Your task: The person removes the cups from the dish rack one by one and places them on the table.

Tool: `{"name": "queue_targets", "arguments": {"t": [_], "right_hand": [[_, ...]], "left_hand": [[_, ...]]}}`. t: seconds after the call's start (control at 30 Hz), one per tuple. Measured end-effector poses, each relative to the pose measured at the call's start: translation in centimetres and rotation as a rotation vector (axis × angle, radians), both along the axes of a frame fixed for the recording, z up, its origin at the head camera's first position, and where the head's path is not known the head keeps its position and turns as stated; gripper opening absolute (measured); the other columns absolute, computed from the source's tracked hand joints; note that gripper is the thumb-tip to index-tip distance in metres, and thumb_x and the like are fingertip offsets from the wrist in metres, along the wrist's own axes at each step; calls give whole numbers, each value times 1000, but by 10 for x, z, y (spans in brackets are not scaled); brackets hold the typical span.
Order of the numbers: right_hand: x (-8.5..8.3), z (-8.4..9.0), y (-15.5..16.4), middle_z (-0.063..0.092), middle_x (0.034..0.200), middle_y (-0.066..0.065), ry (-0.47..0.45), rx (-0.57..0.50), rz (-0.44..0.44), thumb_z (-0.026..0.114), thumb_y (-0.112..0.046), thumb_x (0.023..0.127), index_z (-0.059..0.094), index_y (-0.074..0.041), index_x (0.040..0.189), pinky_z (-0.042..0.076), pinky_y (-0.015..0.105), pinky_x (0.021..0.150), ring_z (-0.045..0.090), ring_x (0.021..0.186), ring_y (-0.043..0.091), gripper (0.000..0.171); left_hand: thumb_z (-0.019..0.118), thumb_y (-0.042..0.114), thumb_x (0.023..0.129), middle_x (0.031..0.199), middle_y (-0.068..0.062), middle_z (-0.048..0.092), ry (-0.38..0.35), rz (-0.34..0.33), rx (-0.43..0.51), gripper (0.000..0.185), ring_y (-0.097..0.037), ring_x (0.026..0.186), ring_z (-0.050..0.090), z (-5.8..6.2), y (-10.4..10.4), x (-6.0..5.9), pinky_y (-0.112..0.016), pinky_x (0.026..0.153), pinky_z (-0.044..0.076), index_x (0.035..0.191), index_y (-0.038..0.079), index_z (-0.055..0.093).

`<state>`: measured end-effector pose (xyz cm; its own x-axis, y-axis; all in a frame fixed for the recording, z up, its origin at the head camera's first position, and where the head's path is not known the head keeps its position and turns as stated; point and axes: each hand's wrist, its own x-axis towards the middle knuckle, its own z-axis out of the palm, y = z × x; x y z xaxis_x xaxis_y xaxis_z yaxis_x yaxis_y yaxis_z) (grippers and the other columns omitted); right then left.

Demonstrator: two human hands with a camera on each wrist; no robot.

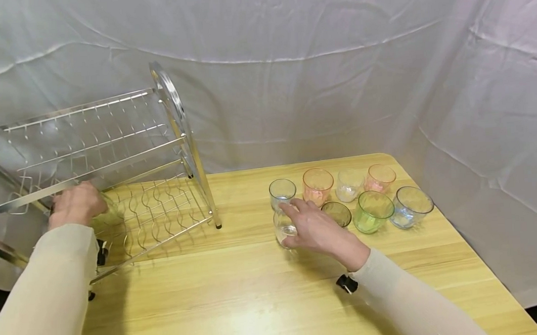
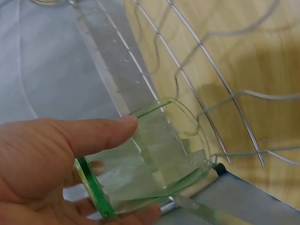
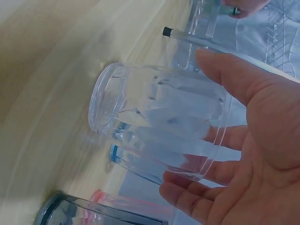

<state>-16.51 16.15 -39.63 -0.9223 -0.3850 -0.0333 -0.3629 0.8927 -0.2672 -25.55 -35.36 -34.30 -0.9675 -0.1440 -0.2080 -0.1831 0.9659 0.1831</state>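
In the left wrist view, a green-tinted glass (image 2: 159, 154) lies tilted in my left hand (image 2: 51, 154), thumb on one side and fingers underneath. In the head view, that hand (image 1: 76, 204) is under the upper shelf of the chrome dish rack (image 1: 198, 181), over its lower shelf; the glass there is blurred. My right hand (image 1: 319, 230) reaches round a clear glass (image 1: 284, 230) standing upright on the table. From the right wrist, the thumb lies along one side of this clear glass (image 3: 164, 117), near the rim, with the fingers curled round the other.
Just behind the clear glass stands a blue-rimmed glass (image 1: 282, 189). Further right are pink glasses (image 1: 317, 185), another clear glass (image 1: 349, 186), a dark glass (image 1: 337, 214), a green glass (image 1: 372, 215) and a blue glass (image 1: 409, 208). Grey cloth (image 1: 293, 110) hangs behind the wooden table (image 1: 220, 286).
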Motion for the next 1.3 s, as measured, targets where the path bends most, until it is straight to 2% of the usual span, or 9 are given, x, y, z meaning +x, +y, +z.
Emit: {"name": "queue_targets", "arguments": {"t": [0.1, 0.17, 0.23, 0.37, 0.43, 0.57, 0.8, 1.13, 1.3], "right_hand": [[2, 1, 1, 43, 162, 22, 12, -15, 1, 86, -49, 83, 41, -15, 162, 55, 64, 102, 49, 140, 47, 97], [3, 3, 2, 44, 162, 21, 23, -25, -2, 87, -51, 83, 40, -15, 162, 56, 63, 101, 48, 141, 45, 99], [4, 5, 3, 45, 161, 20, 32, -39, -5, 86, -54, 83, 41, -15, 162, 55, 63, 101, 47, 142, 44, 99], [4, 9, 5, 45, 161, 18, 49, -69, -7, 83, -59, 84, 41, -15, 162, 53, 65, 104, 44, 146, 45, 99], [4, 10, 5, 44, 162, 18, 58, -91, -8, 81, -60, 85, 42, -15, 162, 52, 65, 106, 42, 148, 45, 98], [3, 9, 4, 45, 161, 18, 86, -143, -15, 79, -59, 87, 43, -15, 161, 48, 64, 111, 42, 149, 43, 94], [2, 8, 2, 52, 156, 16, 149, -229, -28, 74, -58, 93, 49, -11, 156, 43, 59, 118, 47, 147, 38, 82], [3, 8, 2, 62, 145, 15, 244, -335, -16, 75, -45, 97, 58, -7, 146, 46, 56, 116, 56, 138, 36, 64], [4, 7, 1, 64, 142, 14, 258, -348, -17, 75, -43, 98, 59, -6, 144, 49, 55, 113, 58, 136, 35, 62]], "left_hand": [[70, 23, 90, 139, -57, 36, 16, -11, 7, 69, -81, 120, 33, 2, 4, 4, -83, 106, 32, 128, -28, 43], [70, 24, 91, 142, -60, 26, 21, 11, 21, 78, -85, 125, 23, 4, 10, 7, -85, 110, 24, 134, -31, 36], [71, 24, 91, 145, -63, 15, 17, 44, 53, 87, -85, 128, 17, 6, 15, 11, -87, 107, 26, 141, -31, 26], [74, 26, 90, 141, -66, -3, 11, 124, 157, 109, -85, 129, 13, 11, 28, 26, -91, 87, 39, 155, -22, 1], [75, 26, 90, 139, -65, 3, 44, 121, 188, 113, -82, 125, 23, 11, 34, 36, -88, 83, 42, 157, -19, -4], [77, 27, 91, 134, -60, 19, 112, 87, 230, 103, -74, 111, 39, 14, 48, 55, -83, 83, 44, 156, -17, 9], [76, 36, 94, 143, -61, 14, 117, 26, 254, 104, -77, 121, 34, 23, 75, 86, -84, 95, 40, 160, -11, 11], [74, 55, 93, 152, -55, 15, 124, -23, 305, 108, -73, 122, 39, 31, 106, 121, -83, 87, 43, 163, -3, 16], [75, 62, 91, 149, -48, 28, 129, -78, 377, 111, -60, 121, 48, 29, 118, 132, -75, 85, 48, 163, -2, 20]]}}
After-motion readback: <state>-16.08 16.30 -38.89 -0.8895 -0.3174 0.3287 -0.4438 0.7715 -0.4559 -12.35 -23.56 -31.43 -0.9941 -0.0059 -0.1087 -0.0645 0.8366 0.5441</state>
